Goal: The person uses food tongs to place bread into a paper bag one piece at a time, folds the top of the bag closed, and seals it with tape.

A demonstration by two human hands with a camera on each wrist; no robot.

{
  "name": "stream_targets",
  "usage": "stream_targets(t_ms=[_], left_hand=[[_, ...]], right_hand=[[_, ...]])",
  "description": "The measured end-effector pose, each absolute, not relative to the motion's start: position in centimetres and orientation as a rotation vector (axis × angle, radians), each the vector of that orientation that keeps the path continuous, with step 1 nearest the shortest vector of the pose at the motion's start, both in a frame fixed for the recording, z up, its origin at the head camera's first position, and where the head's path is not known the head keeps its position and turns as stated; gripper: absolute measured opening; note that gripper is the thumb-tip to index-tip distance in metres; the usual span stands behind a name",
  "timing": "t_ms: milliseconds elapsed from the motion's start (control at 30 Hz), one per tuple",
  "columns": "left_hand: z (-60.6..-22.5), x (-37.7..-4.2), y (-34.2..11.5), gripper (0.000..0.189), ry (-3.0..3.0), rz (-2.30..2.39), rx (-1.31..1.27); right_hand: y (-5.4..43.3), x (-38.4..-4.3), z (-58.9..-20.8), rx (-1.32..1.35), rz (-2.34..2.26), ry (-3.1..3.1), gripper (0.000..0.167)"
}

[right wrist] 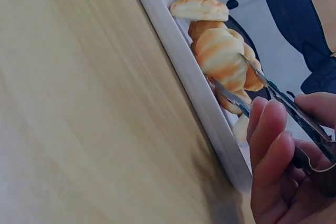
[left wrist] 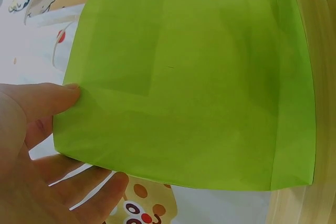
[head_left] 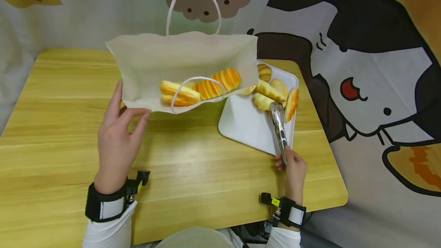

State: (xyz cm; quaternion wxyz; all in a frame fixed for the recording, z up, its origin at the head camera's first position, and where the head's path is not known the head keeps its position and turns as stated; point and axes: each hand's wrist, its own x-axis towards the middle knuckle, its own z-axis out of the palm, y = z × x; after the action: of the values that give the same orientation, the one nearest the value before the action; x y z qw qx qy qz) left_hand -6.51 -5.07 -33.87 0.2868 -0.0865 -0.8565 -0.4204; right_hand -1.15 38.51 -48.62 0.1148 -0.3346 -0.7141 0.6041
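Observation:
A paper bag [head_left: 148, 58], cream inside and green outside, stands open-topped with white rope handles. My left hand [head_left: 117, 141] pinches its rim at the near left corner, the thumb on the green outer face [left wrist: 184, 114] in the left wrist view. Inside the bag lie a long split bun [head_left: 175, 97] and ridged golden bread [head_left: 224, 81]. My right hand [head_left: 294, 169] grips metal tongs [head_left: 280, 129] by the handle end. In the right wrist view, the tong tips are parted at either side of a ridged bread roll [right wrist: 218, 56] on the tray.
The white tray [head_left: 237, 125] sits right of the bag, which overlaps its left part in the head view. Several other breads lie at its far end, including a browned bun [head_left: 291, 104] at the right rim. A cartoon-print cloth [head_left: 372, 95] hangs behind the wooden table [head_left: 193, 171].

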Motion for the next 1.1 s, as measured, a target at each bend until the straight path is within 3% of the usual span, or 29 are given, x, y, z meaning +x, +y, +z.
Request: stream_targets(t_ms=[167,500,1100], left_hand=[[-33.8,-6.5,-5.0,0.013,-2.294,-1.116,-0.229],[-34.3,-6.6,-5.2,0.014,-2.291,-1.112,-0.235],[-34.0,-6.6,-5.0,0.014,-2.288,-1.127,-0.232]], right_hand=[[37.1,-1.8,-46.7,-1.003,1.841,-2.135,0.058],[36.2,-2.4,-46.2,-0.969,1.810,-2.159,0.053],[37.1,1.9,-44.6,-0.912,1.791,-2.044,0.049]])
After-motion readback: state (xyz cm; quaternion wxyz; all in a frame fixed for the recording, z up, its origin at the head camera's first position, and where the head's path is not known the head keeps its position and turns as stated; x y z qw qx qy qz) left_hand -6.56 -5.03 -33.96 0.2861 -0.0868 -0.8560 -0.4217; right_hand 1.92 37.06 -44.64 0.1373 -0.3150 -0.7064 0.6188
